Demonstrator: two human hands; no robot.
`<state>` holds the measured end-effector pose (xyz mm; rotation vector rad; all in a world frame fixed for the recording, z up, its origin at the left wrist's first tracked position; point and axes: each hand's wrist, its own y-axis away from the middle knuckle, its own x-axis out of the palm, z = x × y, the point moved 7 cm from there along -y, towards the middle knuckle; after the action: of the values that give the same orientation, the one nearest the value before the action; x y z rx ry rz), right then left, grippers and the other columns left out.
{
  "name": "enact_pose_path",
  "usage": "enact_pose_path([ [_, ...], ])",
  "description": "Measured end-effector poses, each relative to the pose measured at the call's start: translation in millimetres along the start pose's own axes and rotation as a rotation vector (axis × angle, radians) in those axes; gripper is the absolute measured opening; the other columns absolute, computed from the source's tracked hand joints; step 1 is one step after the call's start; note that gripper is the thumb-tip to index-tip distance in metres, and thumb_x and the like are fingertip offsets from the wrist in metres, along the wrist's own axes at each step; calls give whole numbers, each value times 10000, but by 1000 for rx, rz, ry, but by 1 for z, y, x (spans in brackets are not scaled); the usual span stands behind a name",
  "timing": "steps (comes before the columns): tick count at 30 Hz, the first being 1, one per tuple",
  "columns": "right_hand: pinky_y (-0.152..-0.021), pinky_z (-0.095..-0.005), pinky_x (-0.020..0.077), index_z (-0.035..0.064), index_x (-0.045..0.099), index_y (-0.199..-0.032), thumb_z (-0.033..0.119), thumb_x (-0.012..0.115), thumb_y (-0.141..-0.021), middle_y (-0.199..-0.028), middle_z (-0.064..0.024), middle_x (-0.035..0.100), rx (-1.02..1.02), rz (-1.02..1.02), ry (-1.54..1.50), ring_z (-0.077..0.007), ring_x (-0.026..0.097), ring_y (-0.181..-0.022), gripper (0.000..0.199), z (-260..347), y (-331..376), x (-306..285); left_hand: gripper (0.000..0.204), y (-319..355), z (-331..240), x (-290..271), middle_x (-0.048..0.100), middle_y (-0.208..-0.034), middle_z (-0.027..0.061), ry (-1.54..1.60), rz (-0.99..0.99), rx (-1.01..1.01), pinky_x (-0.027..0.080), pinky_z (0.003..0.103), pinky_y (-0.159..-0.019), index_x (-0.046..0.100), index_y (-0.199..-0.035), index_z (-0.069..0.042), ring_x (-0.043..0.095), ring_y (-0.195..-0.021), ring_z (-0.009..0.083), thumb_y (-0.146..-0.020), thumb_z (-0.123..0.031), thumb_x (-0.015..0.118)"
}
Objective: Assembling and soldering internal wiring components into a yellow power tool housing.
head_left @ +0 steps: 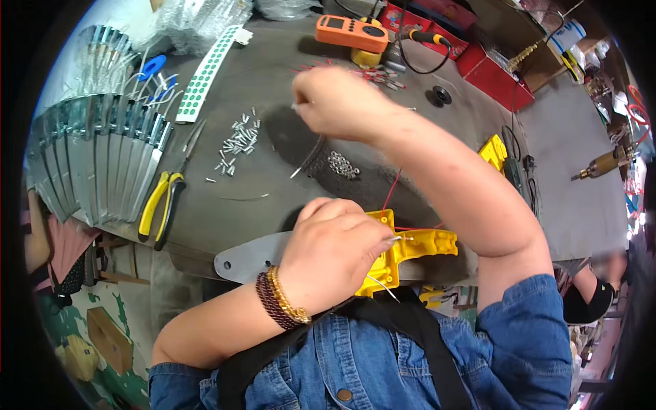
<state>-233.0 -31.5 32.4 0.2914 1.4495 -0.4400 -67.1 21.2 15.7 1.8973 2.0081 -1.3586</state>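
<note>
Hiding part of the yellow casing (417, 247) is the left grip (333, 246).

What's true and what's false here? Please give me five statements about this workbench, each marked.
1. The bare left hand covers part of the yellow plastic casing. True.
2. The bare right hand has its fingers spread flat. False: they are curled in.
3. The pliers with yellow-and-black handles lie on the grey table. True.
4. The white strip with green round dots is right of the orange handheld meter. False: it is to the meter's left.
5. Small silver metal cylinders lie in a loose pile. True.
</note>
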Motion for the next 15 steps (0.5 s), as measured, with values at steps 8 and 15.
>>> enact_pose_path([
  [8, -727, -260, 505, -9, 706, -1011, 31, 703, -872, -943, -71, 685, -55, -239, -898, -133, 635, -833, 144, -12, 181, -69, 76, 0, 7, -5, 685, -842, 49, 15, -58, -93, 445, 404, -856, 694, -874, -81, 644, -865, 256, -821, -132, 712],
  [15, -782, -261, 532, -36, 698, -989, -24, 728, -846, -1010, -112, 664, 184, -470, -1099, -156, 652, -891, 147, -19, 233, -21, 99, -2, 4, -4, 694, -867, 72, 2, -61, -85, 441, 395, -847, 703, -902, -68, 644, -871, 260, -833, -139, 712],
])
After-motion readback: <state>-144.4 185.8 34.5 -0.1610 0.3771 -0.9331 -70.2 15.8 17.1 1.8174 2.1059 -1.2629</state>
